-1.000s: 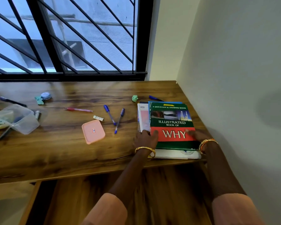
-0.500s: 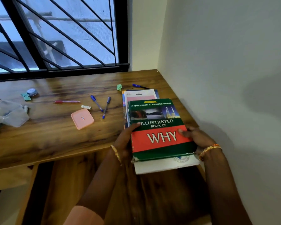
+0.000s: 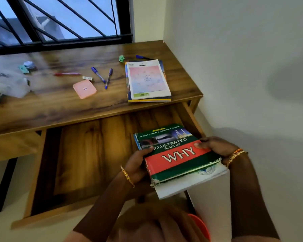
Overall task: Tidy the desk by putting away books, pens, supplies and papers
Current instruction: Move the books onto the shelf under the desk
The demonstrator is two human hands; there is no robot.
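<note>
While hovering over the drawer (image 3: 98,154):
Load: stiff, weighty hardback (image 3: 175,154) atop white booklet (image 3: 191,184).
Grip: left hand (image 3: 136,165) and right hand (image 3: 215,145) are pinching opposite edges.

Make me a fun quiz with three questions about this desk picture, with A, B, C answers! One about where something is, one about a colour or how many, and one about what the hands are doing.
1. Where is the pink lid?
A. On the desk top, left of the two blue pens
B. In the drawer
C. On top of the book stack

2. What colour is the band behind the word WHY on the held book?
A. Yellow
B. Red
C. Purple

3. What are the hands doing?
A. Both lie flat on the desk
B. One holds a pen
C. Left hand and right hand grip the book over the open drawer

Answers:
1 A: the lid lies on the wood beside the pens.
2 B: white letters sit on a red stripe.
3 C: fingers curl over both side edges of the book.
</note>
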